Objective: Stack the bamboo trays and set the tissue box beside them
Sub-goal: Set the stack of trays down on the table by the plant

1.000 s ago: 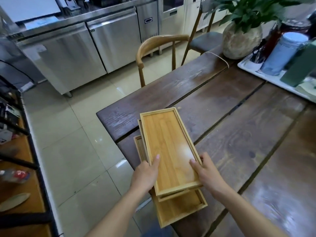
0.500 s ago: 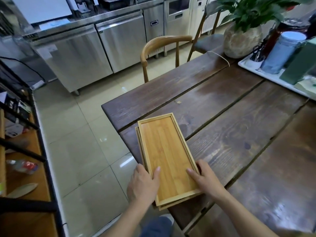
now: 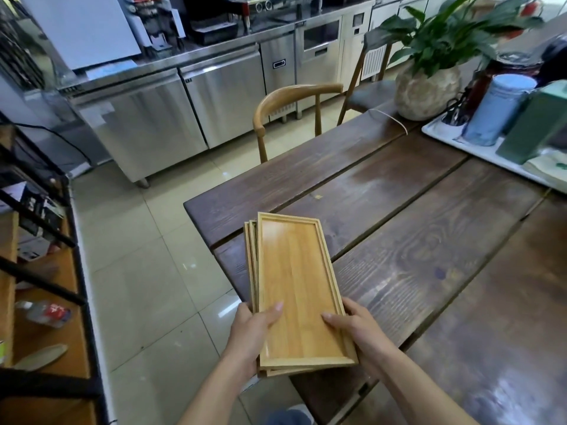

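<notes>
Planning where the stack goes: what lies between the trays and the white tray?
Head view: only bare wooden table between the bamboo trays and white tray.

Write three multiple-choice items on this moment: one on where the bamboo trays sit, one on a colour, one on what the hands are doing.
1. Where is the stack of bamboo trays?
A. At the wooden table's near corner, overhanging the edge
B. On the chair seat
C. On the steel counter

2. What colour is the canister on the white tray?
A. Red
B. Light blue
C. Black

3. What are the left hand and right hand doing?
A. Resting flat on the table
B. Holding a tissue box
C. Gripping the stack's near end, one on each side

Answers: 1 A, the stack juts past the table edge; 2 B, its body is pale blue; 3 C, thumbs lie on the top tray.
</notes>
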`<state>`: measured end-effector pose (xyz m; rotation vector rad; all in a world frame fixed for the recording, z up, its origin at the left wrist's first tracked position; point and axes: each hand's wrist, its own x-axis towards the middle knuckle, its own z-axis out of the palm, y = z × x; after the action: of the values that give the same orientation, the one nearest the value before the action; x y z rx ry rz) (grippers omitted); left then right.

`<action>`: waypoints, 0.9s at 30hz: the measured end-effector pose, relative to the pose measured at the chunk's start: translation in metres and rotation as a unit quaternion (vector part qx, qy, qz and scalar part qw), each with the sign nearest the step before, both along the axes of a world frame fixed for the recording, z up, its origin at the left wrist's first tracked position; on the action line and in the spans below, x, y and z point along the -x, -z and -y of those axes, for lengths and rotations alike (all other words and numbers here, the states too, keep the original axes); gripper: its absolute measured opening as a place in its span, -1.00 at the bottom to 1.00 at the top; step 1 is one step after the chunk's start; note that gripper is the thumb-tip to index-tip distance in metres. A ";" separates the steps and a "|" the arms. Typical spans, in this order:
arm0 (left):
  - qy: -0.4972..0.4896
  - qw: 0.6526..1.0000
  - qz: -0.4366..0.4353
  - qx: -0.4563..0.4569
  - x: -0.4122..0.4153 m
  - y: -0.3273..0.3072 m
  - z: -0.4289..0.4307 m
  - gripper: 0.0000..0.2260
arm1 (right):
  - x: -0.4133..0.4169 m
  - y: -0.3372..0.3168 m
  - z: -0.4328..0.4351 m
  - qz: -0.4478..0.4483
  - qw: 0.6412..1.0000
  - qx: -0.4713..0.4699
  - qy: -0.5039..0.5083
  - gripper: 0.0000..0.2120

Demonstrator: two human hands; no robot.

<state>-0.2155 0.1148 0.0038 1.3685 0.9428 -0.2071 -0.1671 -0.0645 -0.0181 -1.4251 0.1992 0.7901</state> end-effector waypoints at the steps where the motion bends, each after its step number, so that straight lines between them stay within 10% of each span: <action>1: 0.000 1.000 0.004 0.023 0.000 0.000 -0.001 -0.60 | -0.002 0.000 0.002 -0.004 1.000 -0.013 0.003 -0.56; 8: 0.022 0.993 -0.002 0.117 -0.036 0.012 -0.001 -0.51 | -0.027 -0.008 0.006 0.079 0.996 -0.037 0.015 -0.33; 27: 0.286 0.955 0.033 0.077 -0.370 0.008 -0.037 -0.75 | -0.258 0.005 -0.041 0.106 0.954 -0.031 0.279 -0.48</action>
<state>0.1547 0.1522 -0.0041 1.4643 0.4421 -0.6553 0.0911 -0.0235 -0.0231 -1.2916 0.3858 0.1758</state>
